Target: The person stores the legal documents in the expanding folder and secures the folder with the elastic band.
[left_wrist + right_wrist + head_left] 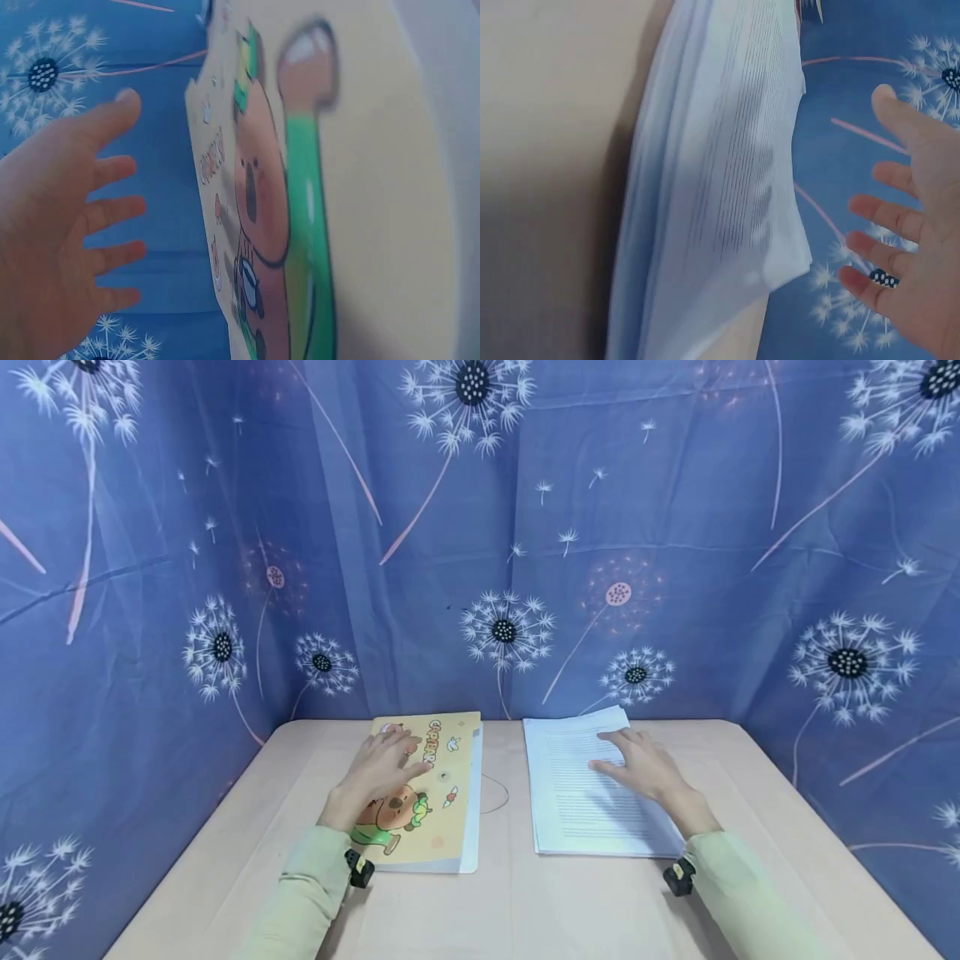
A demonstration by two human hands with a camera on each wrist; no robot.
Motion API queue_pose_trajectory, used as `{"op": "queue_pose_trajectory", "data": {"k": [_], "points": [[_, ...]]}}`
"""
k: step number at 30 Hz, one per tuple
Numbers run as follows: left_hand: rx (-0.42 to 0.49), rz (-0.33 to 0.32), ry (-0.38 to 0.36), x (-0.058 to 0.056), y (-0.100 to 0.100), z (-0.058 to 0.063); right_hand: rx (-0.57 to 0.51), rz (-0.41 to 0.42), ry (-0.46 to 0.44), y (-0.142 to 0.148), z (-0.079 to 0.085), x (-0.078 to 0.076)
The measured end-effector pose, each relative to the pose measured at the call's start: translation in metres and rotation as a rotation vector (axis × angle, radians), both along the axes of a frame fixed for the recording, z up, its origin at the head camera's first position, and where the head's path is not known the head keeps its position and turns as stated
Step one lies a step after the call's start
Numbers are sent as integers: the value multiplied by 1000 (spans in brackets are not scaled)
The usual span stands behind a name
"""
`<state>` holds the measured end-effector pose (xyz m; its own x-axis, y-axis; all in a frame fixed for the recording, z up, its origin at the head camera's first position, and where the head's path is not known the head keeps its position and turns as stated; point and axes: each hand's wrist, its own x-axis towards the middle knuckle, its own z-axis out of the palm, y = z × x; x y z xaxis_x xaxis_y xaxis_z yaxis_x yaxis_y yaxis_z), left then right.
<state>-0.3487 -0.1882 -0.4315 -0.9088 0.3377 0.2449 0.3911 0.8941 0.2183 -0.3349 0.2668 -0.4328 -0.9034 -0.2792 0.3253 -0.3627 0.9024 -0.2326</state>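
Note:
On the left of the table lies a yellow cartoon folder [450, 827], printed with capybaras, with a white and grey sheet edge showing under its right side. My left hand [381, 767] hovers above it, fingers spread and relaxed; in the left wrist view that hand [67, 225] stands apart from the yellow cover [382, 187]. To the right is a stack of printed paper [577, 793], its far right corner lifted. Over its right side is my right hand [647, 767], fingers apart; the right wrist view has this hand [922, 232] holding nothing, away from the pages [727, 150].
A thin loop of cord [504, 793] lies on the pale table [510, 902] between folder and paper. Blue curtains [435, 635] with dandelion prints stand behind and along both sides. A small black camera [360, 868] is strapped to each wrist.

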Motion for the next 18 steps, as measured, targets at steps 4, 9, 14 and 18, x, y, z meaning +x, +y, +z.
{"op": "queue_pose_trajectory", "data": {"k": [4,9,14,18], "points": [[38,-20,-6,2,5,-2,-21,39,24,-12,-1,0],[72,-26,-58,8,13,-5,-86,94,45,-30,-2,-1],[101,-19,-81,14,23,-4,-117,120,26,-47,-1,-4],[109,-27,-112,20,28,-6,-111,138,-19,-59,-2,-4]]}}
